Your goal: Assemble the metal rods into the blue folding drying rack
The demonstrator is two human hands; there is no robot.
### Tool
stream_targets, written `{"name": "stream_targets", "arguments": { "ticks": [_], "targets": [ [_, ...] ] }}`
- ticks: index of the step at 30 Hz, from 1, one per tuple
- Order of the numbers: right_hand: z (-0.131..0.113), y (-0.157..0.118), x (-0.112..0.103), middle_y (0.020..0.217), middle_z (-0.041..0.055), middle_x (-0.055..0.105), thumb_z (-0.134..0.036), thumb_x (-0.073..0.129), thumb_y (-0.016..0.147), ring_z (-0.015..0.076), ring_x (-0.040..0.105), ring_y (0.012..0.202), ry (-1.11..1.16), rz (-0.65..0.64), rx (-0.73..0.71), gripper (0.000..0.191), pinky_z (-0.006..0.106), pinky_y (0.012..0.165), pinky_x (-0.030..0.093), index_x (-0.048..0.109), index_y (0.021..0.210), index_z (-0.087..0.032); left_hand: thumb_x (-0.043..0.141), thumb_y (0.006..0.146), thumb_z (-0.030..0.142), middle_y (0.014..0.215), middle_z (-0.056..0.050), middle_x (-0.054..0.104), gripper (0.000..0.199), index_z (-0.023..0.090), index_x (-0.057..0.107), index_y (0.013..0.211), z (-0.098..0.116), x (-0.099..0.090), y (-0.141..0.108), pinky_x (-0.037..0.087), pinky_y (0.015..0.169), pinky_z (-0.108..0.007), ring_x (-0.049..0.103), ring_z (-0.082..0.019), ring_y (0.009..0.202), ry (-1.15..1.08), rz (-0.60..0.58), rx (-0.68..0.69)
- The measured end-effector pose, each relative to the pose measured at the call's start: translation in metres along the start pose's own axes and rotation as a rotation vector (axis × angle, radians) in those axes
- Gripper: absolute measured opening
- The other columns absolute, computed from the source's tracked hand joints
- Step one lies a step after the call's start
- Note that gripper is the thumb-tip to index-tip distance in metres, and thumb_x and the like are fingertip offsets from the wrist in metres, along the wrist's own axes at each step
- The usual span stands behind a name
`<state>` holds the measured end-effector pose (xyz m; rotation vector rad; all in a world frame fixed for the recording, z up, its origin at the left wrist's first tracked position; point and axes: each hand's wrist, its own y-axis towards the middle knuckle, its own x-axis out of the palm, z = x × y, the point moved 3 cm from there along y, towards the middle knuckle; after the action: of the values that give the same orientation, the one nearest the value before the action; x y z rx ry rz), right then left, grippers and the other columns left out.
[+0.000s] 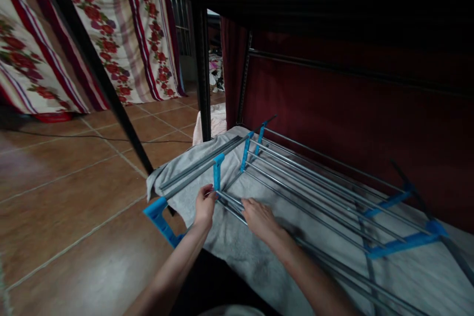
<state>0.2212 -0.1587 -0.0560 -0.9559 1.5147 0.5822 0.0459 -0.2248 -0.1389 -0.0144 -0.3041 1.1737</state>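
Note:
A rack of grey metal tubes (307, 170) with blue plastic brackets lies on a grey blanket (237, 252). My left hand (205, 205) pinches the lower end of an upright blue bracket (217, 170), where tube ends meet it. Just to the right, my right hand (259, 215) is closed round a metal tube (231, 201) that runs to that bracket. Another blue bracket (163, 222) hangs at the blanket's left edge, left of my left hand. Larger blue brackets (403, 246) join the tubes at the far right.
Black metal posts (203, 74) rise at the left and middle of a dark frame overhead. Behind the rack hangs a dark red cloth (333, 103). Floral curtains (111, 34) hang over the brown tiled floor (81, 207), where a thin cable (122, 139) lies.

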Motion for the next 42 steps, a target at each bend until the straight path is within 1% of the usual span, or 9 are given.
{"name": "stream_targets", "arguments": {
  "ticks": [4, 7, 13, 17, 21, 30, 33, 38, 42],
  "targets": [
    [0.001, -0.004, 0.0, 0.119, 0.0092, 0.062, -0.02, 0.031, 0.102, 0.0211, 0.065, 0.107, -0.017, 0.054, -0.014, 0.034, 0.03, 0.082, 0.046, 0.051, 0.129, -0.021, 0.066, 0.064, 0.014, 0.084, -0.001, 0.061, 0.026, 0.017, 0.061, 0.09, -0.001, 0.002, -0.001, 0.051, 0.078, -0.03, 0.06, -0.014, 0.077, -0.04, 0.022, 0.012],
    [0.002, -0.007, -0.008, 0.119, 0.0091, 0.06, -0.022, 0.033, 0.102, 0.0214, 0.066, 0.102, -0.004, 0.076, -0.022, 0.035, 0.03, 0.079, 0.047, 0.05, 0.133, -0.021, 0.066, 0.063, 0.011, 0.082, 0.0, 0.062, 0.029, 0.017, 0.06, 0.092, 0.006, 0.006, -0.006, 0.051, 0.076, -0.027, 0.061, -0.012, 0.074, -0.142, 0.018, 0.003],
    [0.002, -0.009, -0.027, 0.121, 0.0081, 0.06, -0.025, 0.035, 0.103, 0.0208, 0.065, 0.103, 0.033, 0.149, -0.015, 0.033, 0.029, 0.079, 0.046, 0.051, 0.132, -0.021, 0.07, 0.075, 0.015, 0.09, -0.001, 0.066, 0.025, 0.017, 0.058, 0.097, 0.029, 0.018, -0.029, 0.054, 0.072, -0.025, 0.066, -0.011, 0.074, -0.275, -0.074, -0.09],
    [-0.002, -0.011, -0.04, 0.121, 0.0076, 0.061, -0.022, 0.028, 0.104, 0.0188, 0.066, 0.1, 0.017, 0.18, -0.013, 0.035, 0.028, 0.075, 0.045, 0.053, 0.128, -0.022, 0.068, 0.083, 0.016, 0.091, -0.005, 0.07, 0.022, 0.018, 0.053, 0.099, 0.036, 0.025, -0.037, 0.052, 0.064, -0.021, 0.069, -0.013, 0.076, -0.286, -0.068, -0.178],
    [-0.004, -0.013, -0.051, 0.118, 0.0068, 0.061, -0.02, 0.028, 0.103, 0.0183, 0.066, 0.097, -0.007, 0.21, -0.018, 0.035, 0.028, 0.073, 0.045, 0.053, 0.128, -0.022, 0.06, 0.087, 0.008, 0.084, -0.005, 0.071, 0.014, 0.018, 0.053, 0.094, 0.036, 0.027, -0.036, 0.052, 0.061, -0.019, 0.07, -0.012, 0.073, -0.334, -0.053, -0.247],
    [-0.008, -0.02, -0.072, 0.118, 0.0071, 0.061, -0.02, 0.026, 0.103, 0.0186, 0.066, 0.096, -0.069, 0.279, -0.014, 0.039, 0.029, 0.07, 0.046, 0.046, 0.136, -0.025, 0.058, 0.09, 0.011, 0.084, -0.005, 0.071, 0.008, 0.014, 0.061, 0.085, 0.029, 0.027, -0.034, 0.055, 0.059, -0.02, 0.066, -0.01, 0.063, -0.361, -0.052, -0.412],
    [-0.006, -0.019, -0.073, 0.12, 0.0077, 0.061, -0.018, 0.026, 0.102, 0.0187, 0.066, 0.098, -0.089, 0.287, 0.0, 0.04, 0.028, 0.071, 0.046, 0.045, 0.137, -0.025, 0.053, 0.093, 0.012, 0.085, -0.005, 0.071, 0.013, 0.015, 0.063, 0.086, 0.029, 0.03, -0.034, 0.055, 0.058, -0.021, 0.068, -0.011, 0.068, -0.41, -0.057, -0.492],
    [-0.006, -0.016, -0.066, 0.117, 0.0067, 0.062, -0.015, 0.025, 0.102, 0.0177, 0.067, 0.094, -0.08, 0.267, -0.024, 0.04, 0.028, 0.07, 0.046, 0.048, 0.134, -0.025, 0.051, 0.096, 0.013, 0.086, -0.004, 0.072, 0.015, 0.015, 0.066, 0.093, 0.03, 0.033, -0.031, 0.055, 0.062, -0.022, 0.069, -0.012, 0.071, -0.42, -0.109, -0.498],
    [-0.007, -0.017, -0.065, 0.118, 0.0073, 0.062, -0.016, 0.028, 0.102, 0.0177, 0.066, 0.093, -0.101, 0.305, -0.022, 0.039, 0.029, 0.07, 0.047, 0.046, 0.136, -0.024, 0.05, 0.098, 0.016, 0.081, -0.003, 0.07, 0.015, 0.015, 0.065, 0.095, 0.031, 0.035, -0.031, 0.054, 0.06, -0.02, 0.066, -0.01, 0.064, -0.421, -0.117, -0.493]
  ]
}}
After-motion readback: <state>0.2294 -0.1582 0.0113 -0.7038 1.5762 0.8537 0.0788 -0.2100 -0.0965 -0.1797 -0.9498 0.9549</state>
